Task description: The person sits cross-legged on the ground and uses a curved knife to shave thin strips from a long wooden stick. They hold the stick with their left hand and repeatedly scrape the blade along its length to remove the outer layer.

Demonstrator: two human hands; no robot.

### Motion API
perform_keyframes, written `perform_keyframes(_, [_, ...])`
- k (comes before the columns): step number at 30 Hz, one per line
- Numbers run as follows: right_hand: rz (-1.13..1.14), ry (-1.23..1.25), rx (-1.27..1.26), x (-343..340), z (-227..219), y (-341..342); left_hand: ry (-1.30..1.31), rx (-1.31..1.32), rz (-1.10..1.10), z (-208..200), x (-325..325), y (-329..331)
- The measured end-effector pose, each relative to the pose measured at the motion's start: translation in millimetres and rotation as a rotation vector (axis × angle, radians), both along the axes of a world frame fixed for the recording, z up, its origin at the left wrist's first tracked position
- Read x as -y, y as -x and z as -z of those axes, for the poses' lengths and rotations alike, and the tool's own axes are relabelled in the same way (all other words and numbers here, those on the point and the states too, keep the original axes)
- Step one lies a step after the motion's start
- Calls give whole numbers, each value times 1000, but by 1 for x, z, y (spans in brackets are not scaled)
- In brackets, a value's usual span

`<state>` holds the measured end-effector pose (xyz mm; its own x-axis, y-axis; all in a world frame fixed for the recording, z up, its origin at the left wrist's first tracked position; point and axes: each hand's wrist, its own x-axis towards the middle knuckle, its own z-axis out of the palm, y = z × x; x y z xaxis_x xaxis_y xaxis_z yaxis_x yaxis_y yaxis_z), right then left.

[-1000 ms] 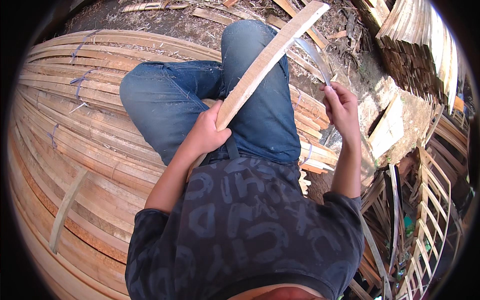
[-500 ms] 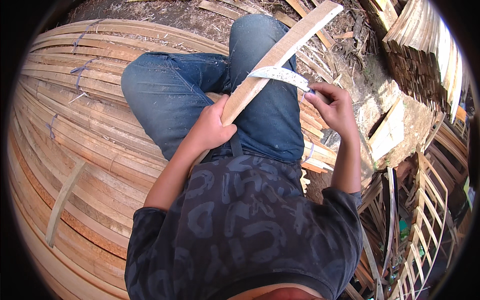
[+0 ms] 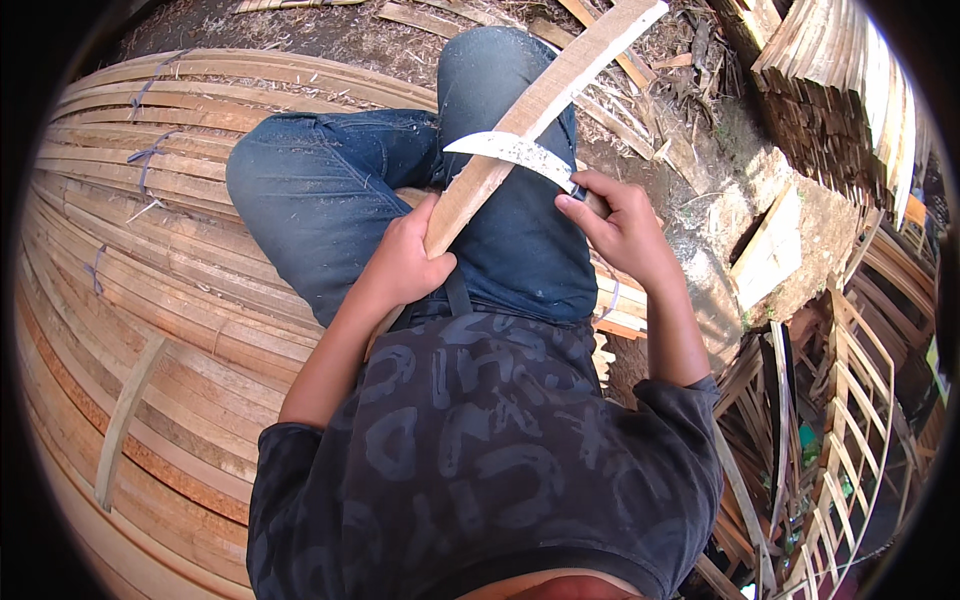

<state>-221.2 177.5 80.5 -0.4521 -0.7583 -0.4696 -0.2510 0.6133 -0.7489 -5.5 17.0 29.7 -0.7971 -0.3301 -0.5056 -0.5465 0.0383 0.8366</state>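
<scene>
A long flat wooden slat [image 3: 545, 100] slants up and to the right across my raised right thigh. Around its lower end my left hand [image 3: 407, 258] is closed, close to my waist. My right hand [image 3: 612, 222] grips the dark handle of a knife with a curved, pale, speckled blade [image 3: 515, 150]. The blade lies crosswise over the slat, its tip reaching past the slat's left edge. Just below the blade, the slat's face looks paler and freshly cut. Most of the handle is hidden in my fingers.
Long slats in tied bundles [image 3: 150, 230] spread under and left of me, with a short loose strip [image 3: 130, 420] across them. A tall stack of boards [image 3: 835, 90] stands at the far right. Nearer on the right are a curved lattice frame [image 3: 850, 430] and scattered offcuts.
The knife has slid left along with my right hand, so more blade sticks out past the slat's left edge. The whole view has shifted slightly.
</scene>
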Motion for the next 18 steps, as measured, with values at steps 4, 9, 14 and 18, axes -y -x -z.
perform_keyframes(4, [24,-2,-143,-12,27,50,26,68,0,-7,1,1])
perform_keyframes(9, [37,32,-256,-17,22,65,19,38,27,-2,2,0])
perform_keyframes(14, [95,59,-346,-12,16,33,-23,-45,-5,8,2,-4])
perform_keyframes(18, [-145,147,-185,0,10,-5,-12,-14,3,4,1,-4])
